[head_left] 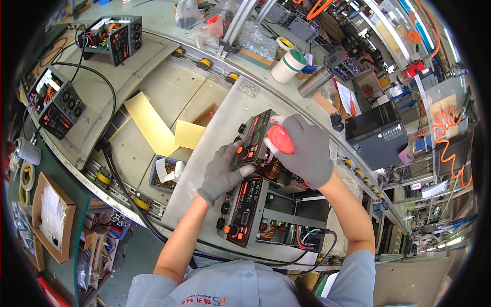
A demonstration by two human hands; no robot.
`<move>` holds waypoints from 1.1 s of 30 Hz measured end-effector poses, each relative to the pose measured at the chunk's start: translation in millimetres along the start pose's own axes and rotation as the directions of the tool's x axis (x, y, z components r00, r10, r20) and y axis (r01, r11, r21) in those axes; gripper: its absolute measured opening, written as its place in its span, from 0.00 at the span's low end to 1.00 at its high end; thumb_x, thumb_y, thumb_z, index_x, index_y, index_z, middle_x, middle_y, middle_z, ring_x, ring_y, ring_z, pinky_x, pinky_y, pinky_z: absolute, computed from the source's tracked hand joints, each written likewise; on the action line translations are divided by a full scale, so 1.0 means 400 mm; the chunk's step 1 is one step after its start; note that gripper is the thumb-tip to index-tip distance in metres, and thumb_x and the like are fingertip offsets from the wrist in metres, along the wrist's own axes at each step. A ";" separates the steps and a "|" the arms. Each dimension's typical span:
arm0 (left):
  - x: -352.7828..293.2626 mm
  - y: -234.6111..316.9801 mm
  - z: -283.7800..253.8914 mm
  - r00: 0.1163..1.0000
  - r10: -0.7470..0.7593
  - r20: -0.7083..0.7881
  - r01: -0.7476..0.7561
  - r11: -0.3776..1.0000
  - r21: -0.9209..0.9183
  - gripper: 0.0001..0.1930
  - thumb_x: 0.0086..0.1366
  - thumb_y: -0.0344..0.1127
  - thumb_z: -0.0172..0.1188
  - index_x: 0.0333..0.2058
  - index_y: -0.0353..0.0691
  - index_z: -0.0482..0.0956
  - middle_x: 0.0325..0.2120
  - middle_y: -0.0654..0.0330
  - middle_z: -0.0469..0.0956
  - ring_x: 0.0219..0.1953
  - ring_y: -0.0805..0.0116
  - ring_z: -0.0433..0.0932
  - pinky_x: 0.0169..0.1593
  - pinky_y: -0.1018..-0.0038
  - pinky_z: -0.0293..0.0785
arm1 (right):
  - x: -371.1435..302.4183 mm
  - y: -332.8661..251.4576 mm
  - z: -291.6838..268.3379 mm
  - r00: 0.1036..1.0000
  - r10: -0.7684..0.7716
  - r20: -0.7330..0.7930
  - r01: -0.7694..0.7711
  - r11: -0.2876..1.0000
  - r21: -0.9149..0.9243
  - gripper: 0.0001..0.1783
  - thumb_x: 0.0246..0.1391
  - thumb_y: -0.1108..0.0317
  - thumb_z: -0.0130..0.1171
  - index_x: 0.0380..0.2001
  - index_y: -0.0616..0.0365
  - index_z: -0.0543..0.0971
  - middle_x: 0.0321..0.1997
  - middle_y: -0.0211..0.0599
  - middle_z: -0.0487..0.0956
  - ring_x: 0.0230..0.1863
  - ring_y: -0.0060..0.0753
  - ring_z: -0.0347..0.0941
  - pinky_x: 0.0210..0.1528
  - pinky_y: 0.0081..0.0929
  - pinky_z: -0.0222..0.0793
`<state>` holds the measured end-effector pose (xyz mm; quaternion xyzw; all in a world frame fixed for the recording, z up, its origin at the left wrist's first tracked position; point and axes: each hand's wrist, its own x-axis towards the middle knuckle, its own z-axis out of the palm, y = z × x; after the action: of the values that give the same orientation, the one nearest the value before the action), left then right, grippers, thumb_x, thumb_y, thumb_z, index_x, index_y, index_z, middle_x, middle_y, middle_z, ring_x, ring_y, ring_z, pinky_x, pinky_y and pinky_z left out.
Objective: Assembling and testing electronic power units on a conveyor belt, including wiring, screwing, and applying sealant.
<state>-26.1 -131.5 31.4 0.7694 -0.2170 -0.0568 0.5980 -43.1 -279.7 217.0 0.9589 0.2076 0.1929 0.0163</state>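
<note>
Left hand (223,171) pinches the near end of the upper open-frame unit's black front panel (251,137) on the grey pallet (225,110) to steady it, while right hand (306,148) wraps a red-handled tool (280,139), tip hidden, above a second unit (266,215).

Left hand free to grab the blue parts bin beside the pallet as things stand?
Probably not right away. The left hand is gripping the black front panel while the right hand works on it with a red-handled tool. The blue bin sits close on its left, with nothing between.
</note>
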 end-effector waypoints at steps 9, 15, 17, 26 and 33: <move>-0.005 0.039 -0.010 0.995 0.083 -0.057 -0.083 0.997 0.012 0.46 0.47 0.60 0.66 0.60 0.40 0.60 0.52 0.49 0.66 0.54 0.51 0.68 0.54 0.63 0.67 | -0.031 0.014 -0.010 0.996 0.005 -0.088 -0.003 1.000 0.023 0.20 0.41 0.58 0.67 0.39 0.50 0.75 0.31 0.33 0.76 0.24 0.41 0.74 0.26 0.31 0.67; 0.055 0.205 -0.050 0.823 0.568 0.002 -0.485 0.702 0.521 0.47 0.45 0.57 0.67 0.58 0.35 0.60 0.55 0.48 0.64 0.58 0.48 0.62 0.61 0.53 0.54 | -0.126 0.043 -0.170 0.846 0.175 -0.504 -0.113 0.982 0.151 0.22 0.43 0.64 0.65 0.42 0.57 0.74 0.37 0.38 0.78 0.34 0.33 0.77 0.39 0.26 0.72; 0.084 0.255 -0.021 0.844 0.524 0.112 -0.488 0.664 0.567 0.45 0.46 0.55 0.67 0.58 0.36 0.61 0.56 0.48 0.63 0.60 0.50 0.59 0.64 0.49 0.46 | -0.220 0.066 -0.183 0.717 0.381 -0.583 -0.234 0.920 0.314 0.25 0.44 0.68 0.63 0.47 0.63 0.71 0.41 0.41 0.76 0.41 0.31 0.75 0.47 0.28 0.69; 0.167 0.274 0.082 0.873 0.297 0.387 -0.479 0.367 0.797 0.27 0.47 0.42 0.64 0.48 0.42 0.73 0.45 0.57 0.74 0.58 0.59 0.64 0.66 0.51 0.45 | -0.469 0.092 -0.154 0.356 0.738 -0.574 -0.085 0.637 0.766 0.29 0.47 0.65 0.62 0.50 0.66 0.66 0.50 0.42 0.70 0.46 0.35 0.71 0.51 0.33 0.67; 0.183 0.300 0.114 0.910 0.238 0.341 -0.408 0.357 0.840 0.19 0.45 0.38 0.65 0.39 0.44 0.77 0.38 0.59 0.76 0.51 0.61 0.69 0.65 0.55 0.49 | -0.504 0.106 -0.125 0.342 0.781 -0.522 -0.095 0.581 0.808 0.29 0.47 0.59 0.58 0.49 0.67 0.67 0.48 0.41 0.70 0.45 0.34 0.70 0.52 0.34 0.65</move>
<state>-8.1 -224.5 144.8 0.9014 -0.4076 0.1250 0.0752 -214.3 -402.4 194.8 0.6827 -0.0543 0.5465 -0.4819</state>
